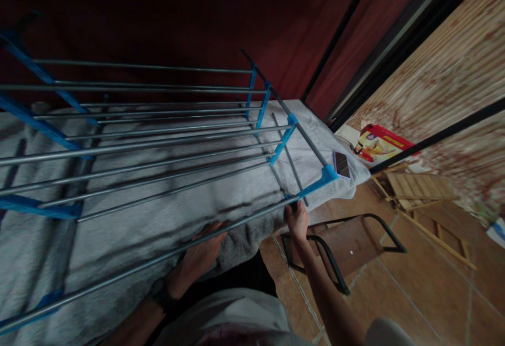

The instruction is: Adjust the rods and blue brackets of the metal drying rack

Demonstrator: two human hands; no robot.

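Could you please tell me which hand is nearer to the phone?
Right. The right hand is at the blue bracket, below-left of the phone in view; the left hand is farther left, by a metal rod.

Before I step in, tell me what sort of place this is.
Probably a room in someone's home, judging by the soft grey cloth spread under the metal rack, the phone lying on it and the tiled floor.

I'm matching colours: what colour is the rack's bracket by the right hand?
The bracket is blue, clearest in the head view.
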